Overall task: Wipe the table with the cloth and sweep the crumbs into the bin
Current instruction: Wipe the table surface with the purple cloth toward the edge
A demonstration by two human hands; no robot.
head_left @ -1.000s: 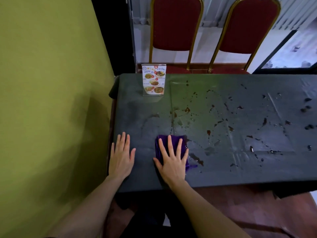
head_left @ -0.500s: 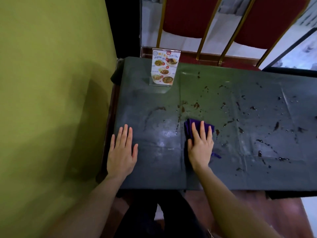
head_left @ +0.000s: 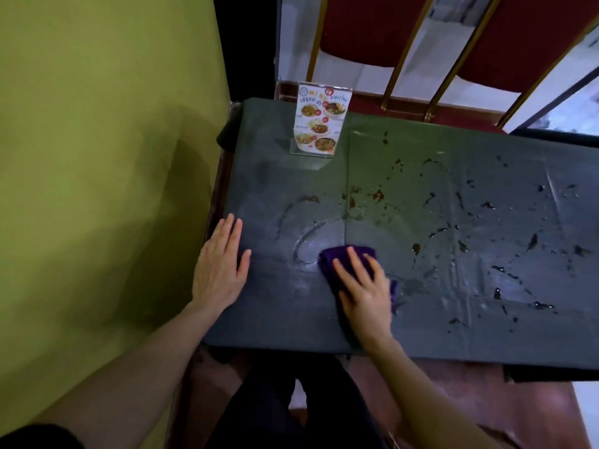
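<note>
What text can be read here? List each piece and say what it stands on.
"MENU": the top heading on the menu card, which stands upright in a clear holder at the far left of the table.
The line of script under the heading: too blurred to read.
The small labels beside the dish photos: too small to read.
Nothing else in view carries text.

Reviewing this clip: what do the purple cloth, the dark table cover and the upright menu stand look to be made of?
Purple cloth: soft, matte fabric, bunched under the right hand. Dark table cover: likely vinyl or oilcloth, slightly glossy, creased, with liquid sitting on top. Menu stand: printed card apparently in clear acrylic, judging by its transparent edges and base.
</note>
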